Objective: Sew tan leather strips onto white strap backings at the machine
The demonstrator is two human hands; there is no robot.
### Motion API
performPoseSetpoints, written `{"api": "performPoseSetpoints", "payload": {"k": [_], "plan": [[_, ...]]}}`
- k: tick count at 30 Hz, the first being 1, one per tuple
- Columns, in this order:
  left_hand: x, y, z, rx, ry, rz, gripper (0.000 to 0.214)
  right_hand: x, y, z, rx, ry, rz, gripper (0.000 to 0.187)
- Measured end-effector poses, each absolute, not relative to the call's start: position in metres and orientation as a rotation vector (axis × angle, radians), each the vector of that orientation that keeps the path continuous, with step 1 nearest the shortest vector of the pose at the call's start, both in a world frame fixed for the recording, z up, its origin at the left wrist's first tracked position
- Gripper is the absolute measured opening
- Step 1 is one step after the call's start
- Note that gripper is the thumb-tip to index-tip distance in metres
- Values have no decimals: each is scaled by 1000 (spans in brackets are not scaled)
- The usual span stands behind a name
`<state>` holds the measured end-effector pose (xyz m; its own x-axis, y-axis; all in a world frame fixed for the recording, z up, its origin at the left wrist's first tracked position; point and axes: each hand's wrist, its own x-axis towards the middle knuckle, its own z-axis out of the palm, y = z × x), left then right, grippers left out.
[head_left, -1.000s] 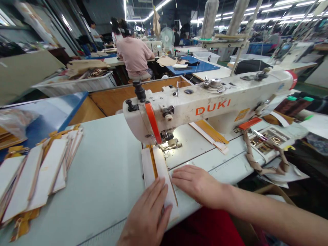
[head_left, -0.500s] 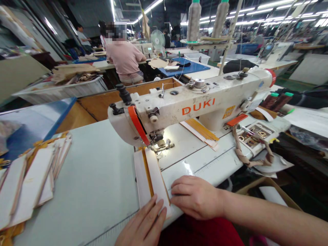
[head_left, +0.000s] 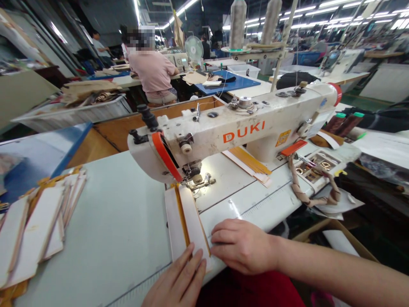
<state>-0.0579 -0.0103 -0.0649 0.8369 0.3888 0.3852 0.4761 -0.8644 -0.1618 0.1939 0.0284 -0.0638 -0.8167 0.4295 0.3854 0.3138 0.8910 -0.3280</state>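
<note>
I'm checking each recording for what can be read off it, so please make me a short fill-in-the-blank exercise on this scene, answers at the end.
1. The orange lettering on the machine reads ____.
2. The hand with its fingers laid over the near end of the white strip is the person's ____ one.
3. The number of tall grey cones behind the machine is ____.
4. The caps on the brown spools are ____ in colour.

Missing words: DUKI; left; two; green.

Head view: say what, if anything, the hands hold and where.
The left hand lies on the white piece at its near end; the right hand is at its right edge. Whether either grips cannot be told.
</note>
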Motion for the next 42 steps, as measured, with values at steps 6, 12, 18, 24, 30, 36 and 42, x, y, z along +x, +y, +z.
{"api": "performPoseSetpoints", "payload": {"k": [6,12,18,24,30,36,42], "plan": [[-49,-17,-82,-2689,-853,-816,44,195,28,-61,-555,-2615,371,22],[-50,-22,-88,-2694,-883,-828,42,195,28,-61,-545,-2585,367,22],[-53,-21,-87,-2732,-840,-782,41,195,27,-61,-529,-2548,362,23],[-54,-20,-81,-2747,-835,-736,42,195,27,-63,-528,-2530,384,25],[-51,-17,-77,-2726,-785,-740,44,196,26,-64,-540,-2541,413,24],[-47,-14,-65,-2702,-738,-687,42,195,26,-62,-540,-2519,441,23],[-46,-17,-65,-2700,-756,-702,38,190,22,-56,-541,-2517,449,25]]}}
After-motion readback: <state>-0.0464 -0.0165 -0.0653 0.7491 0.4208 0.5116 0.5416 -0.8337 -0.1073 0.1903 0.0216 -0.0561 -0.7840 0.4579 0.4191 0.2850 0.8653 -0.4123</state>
